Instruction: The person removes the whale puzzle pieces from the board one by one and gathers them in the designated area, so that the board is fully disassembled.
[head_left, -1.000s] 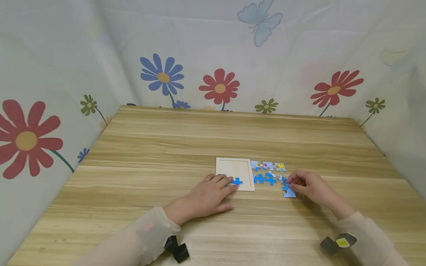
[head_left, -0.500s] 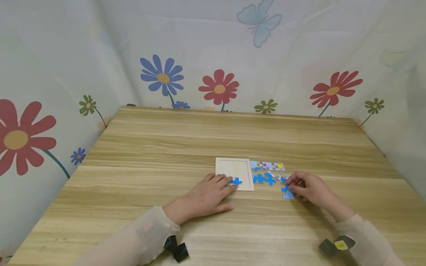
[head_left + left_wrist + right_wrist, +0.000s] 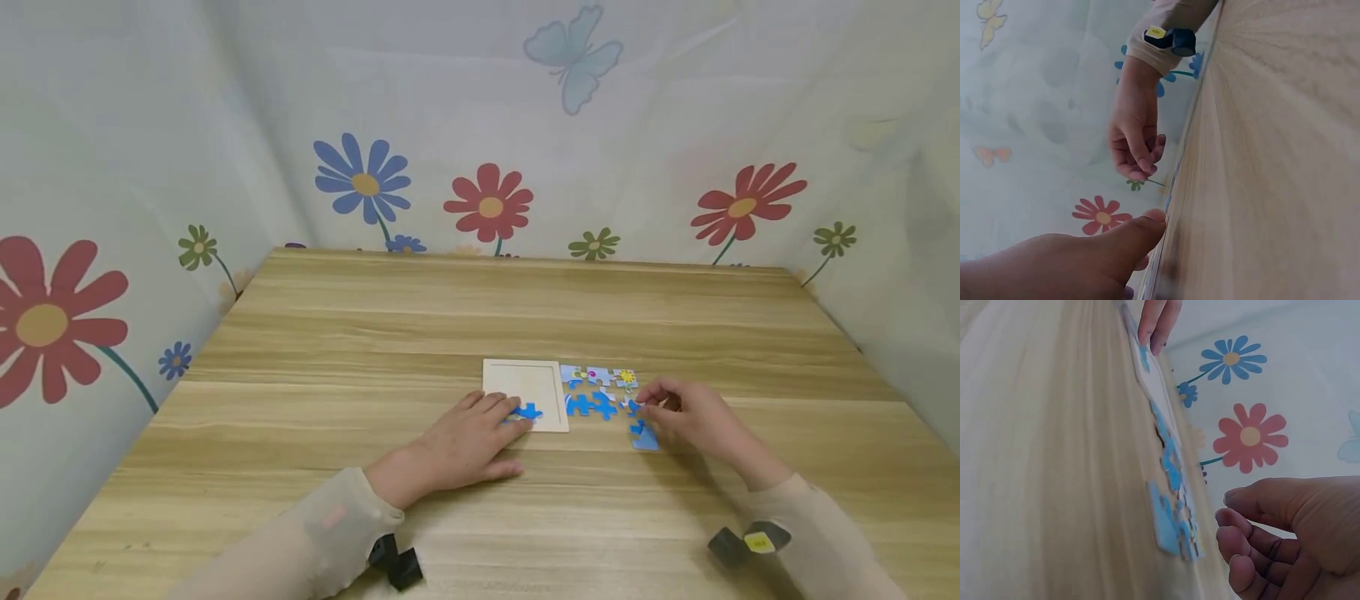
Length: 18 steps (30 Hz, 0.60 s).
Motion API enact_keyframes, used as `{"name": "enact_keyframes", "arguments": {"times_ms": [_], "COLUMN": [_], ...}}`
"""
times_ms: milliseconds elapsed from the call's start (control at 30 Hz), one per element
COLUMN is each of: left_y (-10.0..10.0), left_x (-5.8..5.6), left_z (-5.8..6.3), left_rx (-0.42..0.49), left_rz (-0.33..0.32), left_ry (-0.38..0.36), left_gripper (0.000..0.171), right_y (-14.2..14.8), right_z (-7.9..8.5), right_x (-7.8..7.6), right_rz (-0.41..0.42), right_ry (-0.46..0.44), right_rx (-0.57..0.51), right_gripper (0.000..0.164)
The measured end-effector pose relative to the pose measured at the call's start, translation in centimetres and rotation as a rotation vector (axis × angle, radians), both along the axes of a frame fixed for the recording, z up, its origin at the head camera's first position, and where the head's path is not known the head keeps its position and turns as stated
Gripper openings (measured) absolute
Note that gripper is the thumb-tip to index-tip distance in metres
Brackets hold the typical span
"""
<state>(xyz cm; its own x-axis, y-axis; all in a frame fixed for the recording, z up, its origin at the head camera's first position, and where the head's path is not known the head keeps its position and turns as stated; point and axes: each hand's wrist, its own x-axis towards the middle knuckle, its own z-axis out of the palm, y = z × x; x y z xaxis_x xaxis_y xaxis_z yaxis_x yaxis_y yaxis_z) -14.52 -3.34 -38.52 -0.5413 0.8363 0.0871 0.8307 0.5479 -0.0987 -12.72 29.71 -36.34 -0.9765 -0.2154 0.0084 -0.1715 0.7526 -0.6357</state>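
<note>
My left hand [image 3: 468,442] lies flat with extended fingers over the near left part of a square wooden puzzle tray [image 3: 522,379]. Its fingertips rest on the tray, beside a blue jigsaw piece [image 3: 529,411] inside it that they partly cover. Above the loose pieces right of the tray is my right hand [image 3: 693,417]. Its fingers are loosely bent, with nothing visible between thumb and fingertips in the right wrist view. Just below it lies a light-blue corner piece [image 3: 646,440], flat on the table in the right wrist view.
Several loose jigsaw pieces [image 3: 602,406] lie in rows against the tray's right side, one with a yellow sun [image 3: 626,377]. The wooden table [image 3: 375,325] reaches back to a flowered cloth [image 3: 420,100]. Both wrists wear black devices [image 3: 396,563].
The corner piece has slid slightly toward me. My right fingertips have come off it and moved a little up and left. My left hand stays in place on the tray.
</note>
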Motion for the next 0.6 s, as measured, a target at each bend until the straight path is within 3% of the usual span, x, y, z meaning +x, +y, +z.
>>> {"name": "enact_keyframes", "arguments": {"times_ms": [233, 467, 600], "left_y": [-0.5, -1.4, -1.8], "left_x": [-0.5, -1.1, -1.3], "left_z": [0.5, 0.4, 0.2], "left_rx": [0.025, 0.057, 0.066], "left_rz": [-0.032, -0.067, -0.071], "left_ry": [0.012, 0.119, 0.131], "left_gripper": [0.057, 0.048, 0.045], "right_y": [-1.0, -2.4, -3.2], "right_z": [0.8, 1.4, 1.4], "right_x": [-0.7, -1.1, -1.5], "right_rz": [0.025, 0.048, 0.053], "right_ry": [0.015, 0.07, 0.095], "right_rx": [-0.015, -0.007, 0.004], "right_gripper": [0.013, 0.012, 0.01]}}
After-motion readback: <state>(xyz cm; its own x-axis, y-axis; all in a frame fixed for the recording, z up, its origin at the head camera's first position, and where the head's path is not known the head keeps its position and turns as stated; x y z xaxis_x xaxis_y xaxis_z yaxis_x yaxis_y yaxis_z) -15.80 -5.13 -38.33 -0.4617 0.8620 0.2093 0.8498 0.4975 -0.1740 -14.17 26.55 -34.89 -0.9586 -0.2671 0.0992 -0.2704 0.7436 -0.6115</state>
